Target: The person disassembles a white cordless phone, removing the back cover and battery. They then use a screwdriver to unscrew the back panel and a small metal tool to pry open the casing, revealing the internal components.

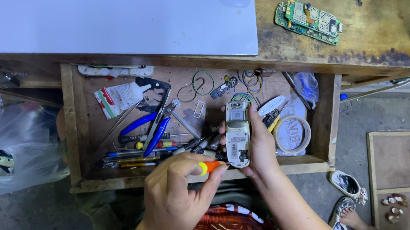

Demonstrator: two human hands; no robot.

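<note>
Fingers of the right hand wrap around an opened phone body, holding it upright over the front edge of the open drawer, so its back faces up for work. Left hand pinches an orange-handled screwdriver, tip touching the phone's lower edge. Blue-handled pliers lie in the drawer; a green circuit board rests on the table.

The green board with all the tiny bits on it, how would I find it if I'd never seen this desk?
Look at the brown wooden desk top, to the right of the big white sheet. The green circuit board lies there flat and alone, above the open drawer. It is the only bare green board, studded with silver and gold parts.
</note>
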